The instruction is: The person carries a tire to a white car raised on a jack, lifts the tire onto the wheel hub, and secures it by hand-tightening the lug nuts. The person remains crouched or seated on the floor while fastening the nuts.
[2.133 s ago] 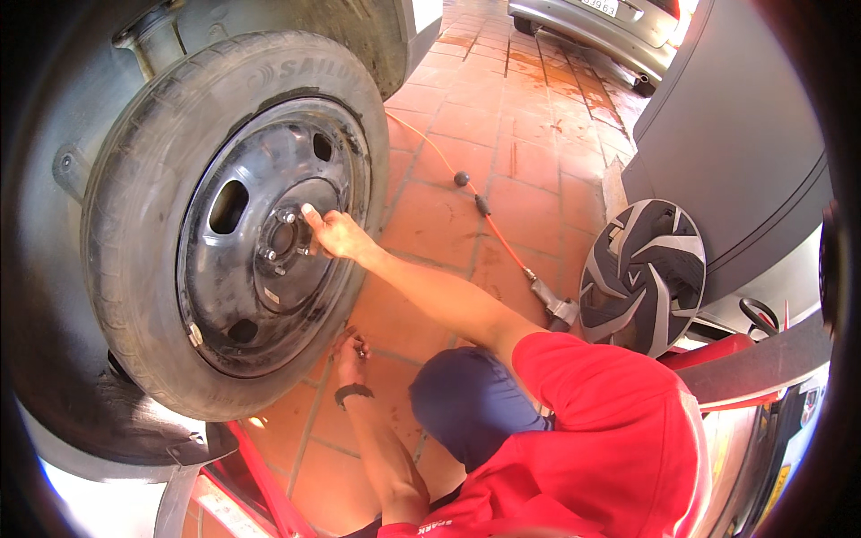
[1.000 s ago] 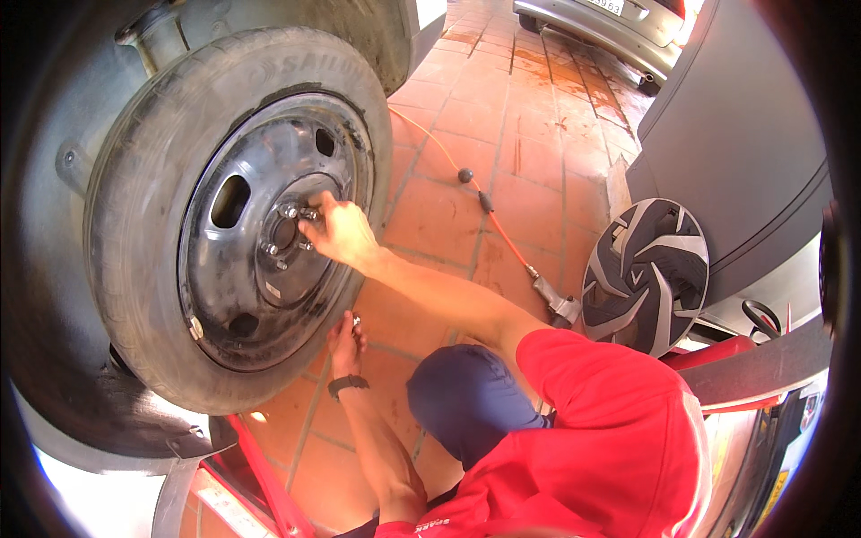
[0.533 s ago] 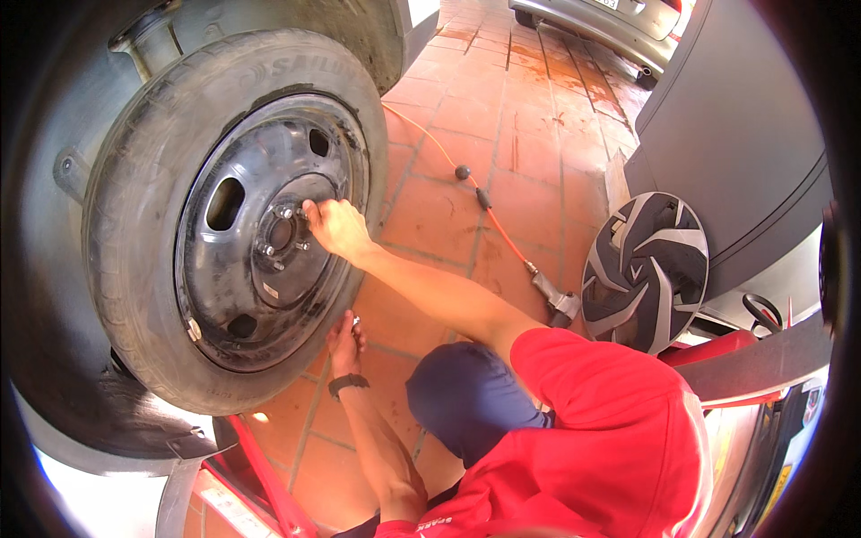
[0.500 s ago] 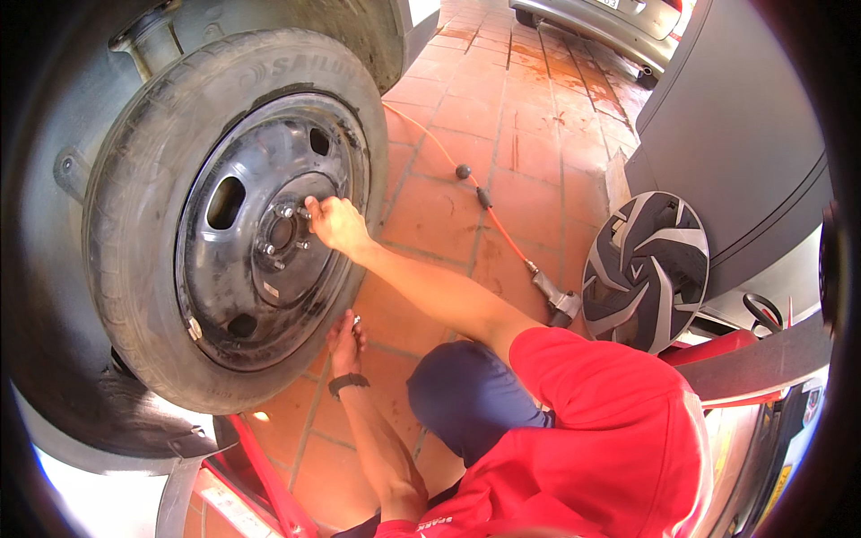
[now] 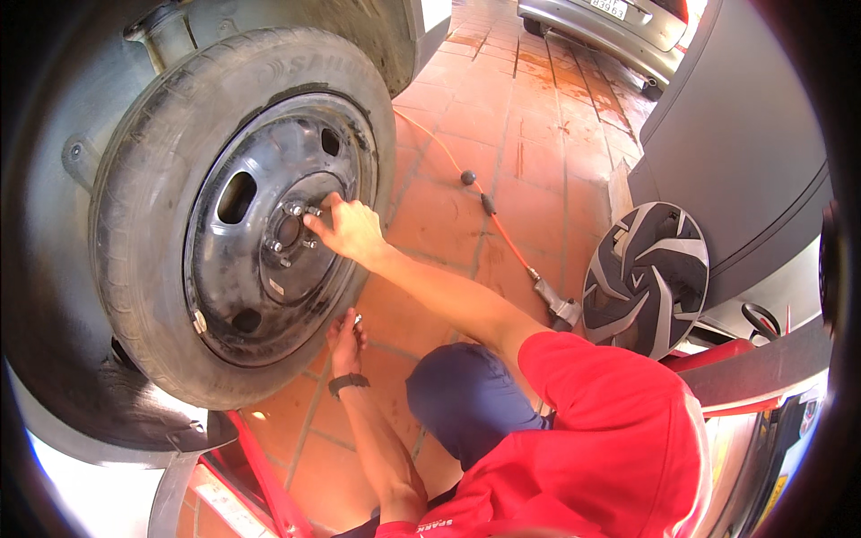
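A black steel wheel [image 5: 276, 296] with a worn tyre [image 5: 148, 269] hangs at the left, inside the wheel arch. Several shiny lug nuts [image 5: 274, 245] or studs ring its hub. My right hand [image 5: 354, 231] reaches across to the hub, thumb and index finger on either side of the lug nut [image 5: 314, 212] at its right. Below the wheel's lower right edge, my left hand [image 5: 344, 345] is raised with its fingers curled. A small shiny lug nut [image 5: 358, 319] shows at its fingertips; the palm is partly hidden.
An impact wrench [image 5: 558, 305] lies on the tiled floor [image 5: 439, 206], joined to an orange air hose [image 5: 511, 240]. A silver-and-black wheel cover [image 5: 646, 280] leans against a grey panel [image 5: 735, 134] at right. Red metal stands [image 5: 269, 484] are low down. Another car [image 5: 610, 31] is parked behind.
The view has shifted slightly, so the wheel appears a little further right. My right thumb and index finger have spread around the nut at the hub. My left hand stays about where it was.
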The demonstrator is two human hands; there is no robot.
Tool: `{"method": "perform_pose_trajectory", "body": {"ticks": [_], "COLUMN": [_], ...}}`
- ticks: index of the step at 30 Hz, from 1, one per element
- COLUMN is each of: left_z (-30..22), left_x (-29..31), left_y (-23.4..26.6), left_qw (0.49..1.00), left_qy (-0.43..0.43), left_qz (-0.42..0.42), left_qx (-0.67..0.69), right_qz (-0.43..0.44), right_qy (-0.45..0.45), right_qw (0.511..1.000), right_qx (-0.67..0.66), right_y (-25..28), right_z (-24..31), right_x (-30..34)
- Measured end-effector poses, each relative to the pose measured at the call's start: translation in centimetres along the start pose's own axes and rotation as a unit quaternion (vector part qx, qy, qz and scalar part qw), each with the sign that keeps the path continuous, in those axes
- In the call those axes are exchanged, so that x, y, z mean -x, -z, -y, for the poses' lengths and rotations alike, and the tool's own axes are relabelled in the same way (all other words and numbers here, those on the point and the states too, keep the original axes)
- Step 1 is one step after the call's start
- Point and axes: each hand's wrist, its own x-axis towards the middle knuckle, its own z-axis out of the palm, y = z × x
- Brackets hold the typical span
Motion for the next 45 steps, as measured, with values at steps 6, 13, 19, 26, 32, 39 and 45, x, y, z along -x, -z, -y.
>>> {"method": "perform_pose_trajectory", "body": {"ticks": [6,13,19,26,32,39,45], "left_z": [-0.1,0.0,-0.1,-0.4,-0.4,-0.9,-3.6], "left_x": [-0.1,0.0,0.3,0.4,0.3,-0.2,0.7], "left_y": [-0.3,-0.1,-0.2,0.0,0.3,-0.2,-1.9], "left_qw": [1.0,1.0,1.0,1.0,1.0,0.99,0.976], "left_qy": [0.0,0.006,-0.003,0.011,-0.017,-0.136,-0.214], "left_qz": [0.011,0.007,0.002,-0.006,0.007,0.0,-0.042], "left_qx": [-0.014,-0.017,-0.011,-0.022,-0.02,-0.025,0.013], "right_qz": [0.025,-0.037,-0.042,0.072,0.06,-0.056,0.103], "right_qy": [-0.061,-0.011,-0.002,-0.157,-0.075,0.005,-0.137], "right_qw": [0.991,0.999,0.999,0.958,0.983,0.998,0.967], "right_qx": [-0.117,-0.031,-0.019,-0.229,-0.157,-0.018,-0.187], "right_y": [0.3,0.2,0.8,0.3,-0.3,-1.0,-0.3], "right_z": [-0.1,0.0,0.4,-0.5,-1.2,-0.6,-0.3], "right_x": [0.2,0.2,-0.1,-0.8,-1.0,-0.3,-0.7]}}
